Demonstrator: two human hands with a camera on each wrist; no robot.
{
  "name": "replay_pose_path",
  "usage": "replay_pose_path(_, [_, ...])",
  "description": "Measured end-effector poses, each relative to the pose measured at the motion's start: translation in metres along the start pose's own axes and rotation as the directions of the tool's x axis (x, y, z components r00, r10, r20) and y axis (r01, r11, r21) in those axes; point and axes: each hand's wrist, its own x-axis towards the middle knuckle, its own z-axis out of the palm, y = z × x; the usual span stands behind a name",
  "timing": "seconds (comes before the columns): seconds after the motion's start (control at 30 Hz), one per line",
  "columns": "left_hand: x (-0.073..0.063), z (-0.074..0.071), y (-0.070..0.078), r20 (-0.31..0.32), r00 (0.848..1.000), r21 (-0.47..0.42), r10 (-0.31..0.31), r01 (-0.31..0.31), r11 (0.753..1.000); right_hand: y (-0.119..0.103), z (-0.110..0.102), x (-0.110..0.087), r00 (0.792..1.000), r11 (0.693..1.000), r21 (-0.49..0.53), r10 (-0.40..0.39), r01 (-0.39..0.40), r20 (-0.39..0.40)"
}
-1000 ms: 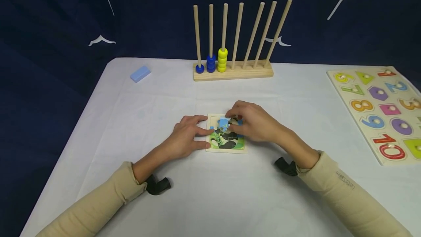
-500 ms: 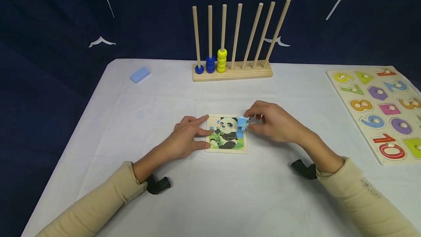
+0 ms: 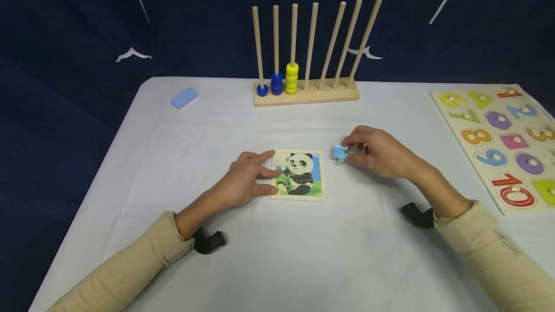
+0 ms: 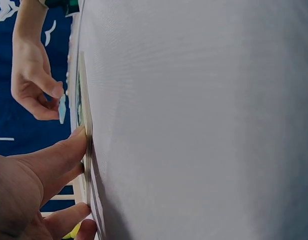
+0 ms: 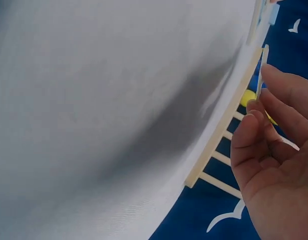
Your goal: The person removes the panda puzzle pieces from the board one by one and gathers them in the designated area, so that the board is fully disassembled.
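Panda jigsaw puzzle [image 3: 300, 177] is laid flat mid-scene on the white-covered counter [image 3: 282, 264]. Its left edge is touched by the left hand [image 3: 244, 182], grip spread, not closed. Blue jigsaw piece [image 3: 340, 152] is pinched in the grip of the right hand [image 3: 379, 152], held off the counter, right of the puzzle, apart from it. Bead abacus [image 3: 305, 97] is placed far, blue block [image 3: 184, 98] far left, number-and-shape board [image 3: 510, 156] right.

Right hand [image 5: 281, 137] pinches thin piece [image 5: 264, 60], seen nearly edge-on. Beyond it: wooden rack [image 5: 199, 172] with rods, yellow bead [image 5: 248, 98], dark blue cloth [image 5: 194, 210]. Blurred shadow across white tabletop [image 5: 83, 90].
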Motion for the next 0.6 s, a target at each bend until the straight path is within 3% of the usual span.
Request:
replay_pose_path(0.4, [0.002, 0.0, 0.0, 0.004, 1.0, -0.004, -0.012, 0.012, 1.0, 0.007, 0.003, 0.013, 0.982, 0.989, -0.065, 0.139, -0.132, 0.129])
replay_pose_path(0.6, [0.0, -0.001, -0.001, -0.004, 1.0, -0.007, -0.009, 0.009, 1.0, 0.008, 0.005, 0.014, 0.982, 0.99, -0.054, 0.135, -0.129, 0.13])
